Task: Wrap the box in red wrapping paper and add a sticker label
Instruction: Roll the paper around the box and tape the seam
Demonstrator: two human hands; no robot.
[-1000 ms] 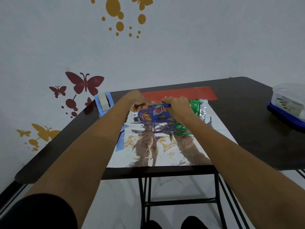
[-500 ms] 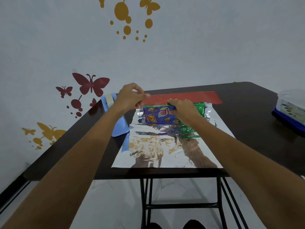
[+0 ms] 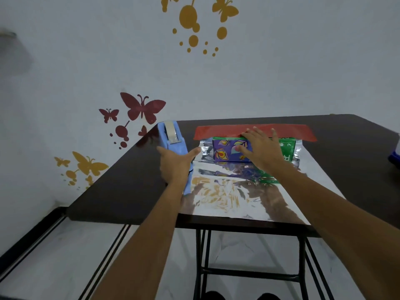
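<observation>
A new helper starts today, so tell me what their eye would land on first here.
The shiny silver sheet of wrapping paper, red along its far edge, spreads across the dark table. A colourful box sits at its far end under the flat right hand. The left hand rests on a blue tape dispenser beside the paper's left edge.

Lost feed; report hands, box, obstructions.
Left hand open on blue tape dispenser. Right hand flat on purple-green box, unwrapped, on silver-backed red wrapping paper. No obstruction seen.

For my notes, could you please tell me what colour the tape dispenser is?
The tape dispenser is light blue; head view.
</observation>
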